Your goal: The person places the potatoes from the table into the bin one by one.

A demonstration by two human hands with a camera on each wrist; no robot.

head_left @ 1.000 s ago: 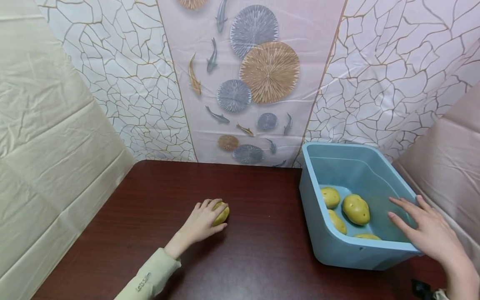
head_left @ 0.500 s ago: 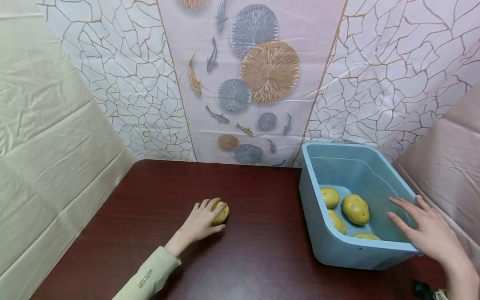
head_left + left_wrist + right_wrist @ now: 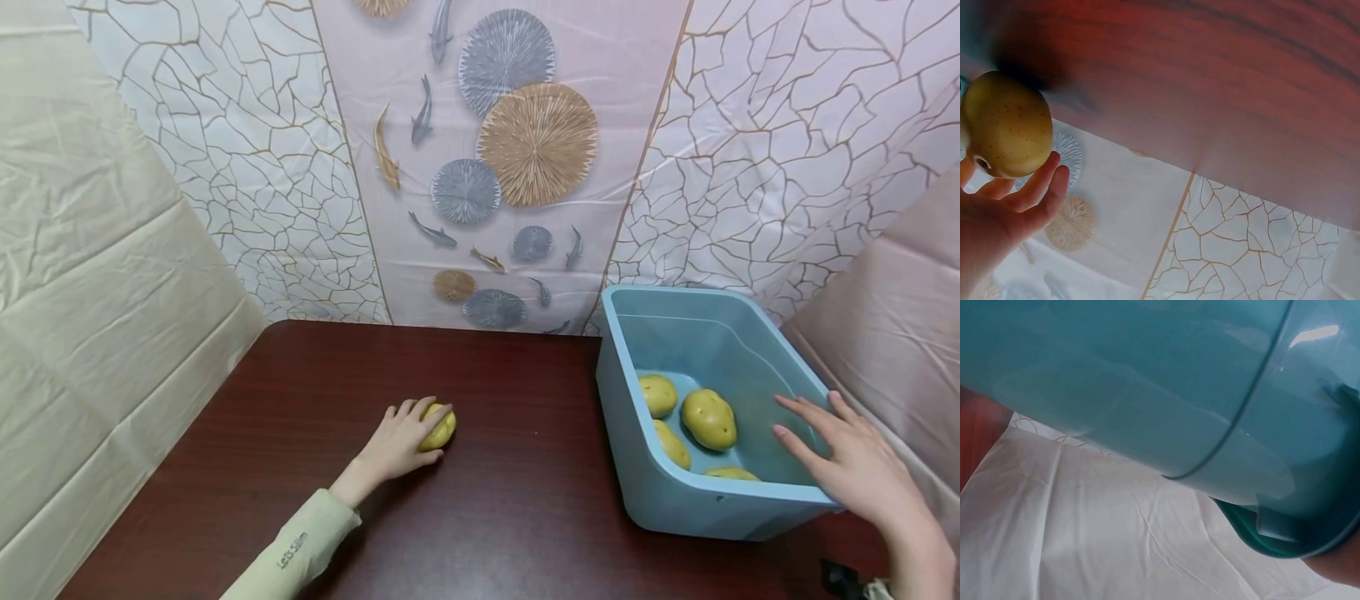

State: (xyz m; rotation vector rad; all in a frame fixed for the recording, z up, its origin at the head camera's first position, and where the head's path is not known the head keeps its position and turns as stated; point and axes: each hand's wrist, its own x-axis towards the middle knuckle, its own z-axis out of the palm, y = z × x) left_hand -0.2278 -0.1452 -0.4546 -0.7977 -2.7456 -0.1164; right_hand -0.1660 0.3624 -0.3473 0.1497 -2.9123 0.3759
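My left hand [image 3: 401, 442] lies over a yellow potato [image 3: 439, 428] on the dark table, its fingers across the top and the thumb along the near side. In the left wrist view the potato [image 3: 1010, 125] sits against the curved fingertips [image 3: 1054, 181]. At the right, my right hand [image 3: 862, 454] rests on the near right corner of a light blue plastic bin [image 3: 720, 504], fingers spread over the inside. Several potatoes lie on the bin's floor, one [image 3: 708, 419] near its middle. In the right wrist view the bin wall [image 3: 1116, 381] hides most of that hand.
The dark brown wooden table [image 3: 510, 517] spreads between the left hand and the bin. A patterned cloth [image 3: 487, 167] hangs behind its far edge. Pale cloths [image 3: 97, 292] hang at both sides. Something small and black [image 3: 842, 577] shows by the right wrist.
The left thumb has drawn in slightly closer to the potato. The right hand and the bin keep their places; the head view has shifted a little.
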